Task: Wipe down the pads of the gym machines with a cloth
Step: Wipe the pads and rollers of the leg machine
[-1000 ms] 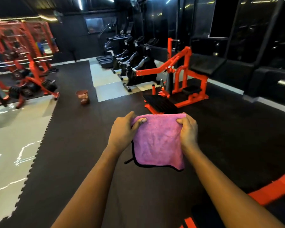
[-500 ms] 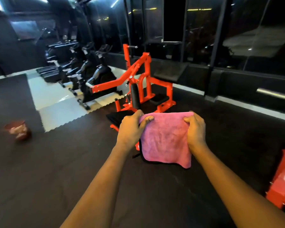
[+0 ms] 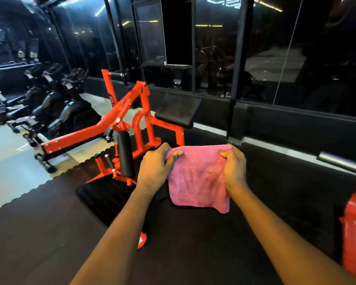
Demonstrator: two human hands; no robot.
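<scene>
Both hands, left point(image 3: 154, 171) and right point(image 3: 233, 169), pinch the top corners of a soft pink microfibre cloth point(image 3: 197, 177), hanging limp and light, near the red machine's black pads point(image 3: 176, 112); it looks easiest held bunched in one palm.

Red machine point(image 3: 132, 112) stands straight ahead, lever arm jutting left, black roller pad point(image 3: 124, 155) upright at its centre. Angled black pad point(image 3: 177, 110) at the machine's rear right has open air above. Floor mat point(image 3: 49, 233) left of & in front of the machine gives room to pass. Exercise bikes point(image 3: 56, 112) crowd behind-left; glass wall point(image 3: 275, 58) closes the rear. Another red frame point(image 3: 353, 223) stands far right. Pink cloth point(image 3: 197, 182), pinched by left hand point(image 3: 154, 171) & right hand point(image 3: 234, 169), hangs just before the machine.
</scene>
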